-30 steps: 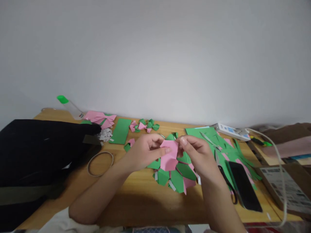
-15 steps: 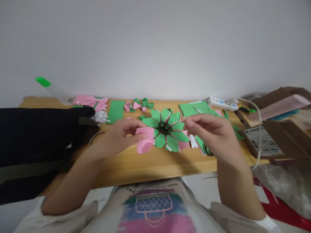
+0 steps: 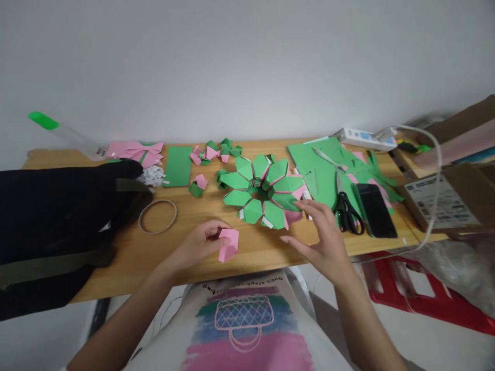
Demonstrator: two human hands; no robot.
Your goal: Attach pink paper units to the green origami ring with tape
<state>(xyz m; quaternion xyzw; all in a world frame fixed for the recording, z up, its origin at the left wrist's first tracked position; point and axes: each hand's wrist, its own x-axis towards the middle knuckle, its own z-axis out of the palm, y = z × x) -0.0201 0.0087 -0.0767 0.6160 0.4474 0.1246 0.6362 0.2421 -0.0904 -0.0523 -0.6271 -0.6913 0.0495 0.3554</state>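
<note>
Between finger and thumb, my left hand (image 3: pixel 203 242) pinches a folded pink paper piece (image 3: pixel 229 245) low over the front of the table. A ring-shaped paper flower (image 3: pixel 253 210) with green petals and pink undersides rests on the wood, a round hole at its middle. White tabs stick out at its near edge. My right hand (image 3: pixel 320 237) is spread at the flower's right side, its fingertips at a petal there; whether they touch it I cannot tell. Nothing is held in that hand.
A tape roll (image 3: pixel 158 217) and a dark cloth (image 3: pixel 58 226) lie left. Small folded pieces (image 3: pixel 216 152) sit at the back. To the right are green sheets (image 3: pixel 309 170), scissors (image 3: pixel 348 211), a phone (image 3: pixel 374 210), a power strip (image 3: pixel 361 138) and a cardboard box (image 3: pixel 444 201).
The paper flower has gone from between both hands down onto the table. My left hand has drawn nearer with the pink piece, apart from the flower. My right hand has opened.
</note>
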